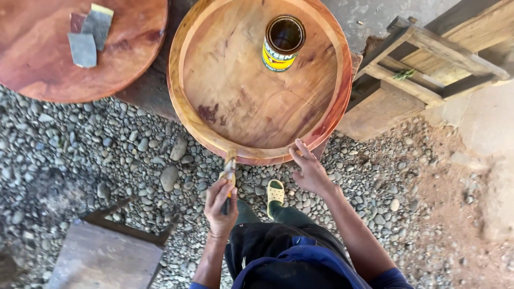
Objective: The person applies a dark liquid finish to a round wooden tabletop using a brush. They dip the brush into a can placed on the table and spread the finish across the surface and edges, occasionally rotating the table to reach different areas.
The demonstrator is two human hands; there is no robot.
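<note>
The left hand (219,202) has its grip closed around the handle of a small paintbrush (229,172), fingers wrapped snugly and the bristle end pressed against the near rim of the big round wooden tray (199,124). The right hand (309,172) holds nothing; its fingers are spread and laid flat on the tray's near edge, just right of the brush, steadying it. To my eye the rim is getting a coat of finish, and doing it well means keeping the bristles following the curve in long, even passes, not loading the brush so much that it runs down the outer wall, and letting the bracing hand stay on bare wood rather than on a wet stretch. The tray is shallow with a raised lip; its floor shows darker patches and grain, and I cannot tell whether those are wet or only stains. Standing upright inside it, towards the far side, is an open tin can (282,43) with a yellow label; its inside looks dark, and how full it is I cannot make out. Off to the far left a second round wooden top (43,59) carries a few pieces of sandpaper (90,33). Gravel (118,155) covers the ground, with a sandalled foot (275,191) below the tray, a small wooden stool (104,256) at the near left, and a wooden frame (428,64) to the right.
</note>
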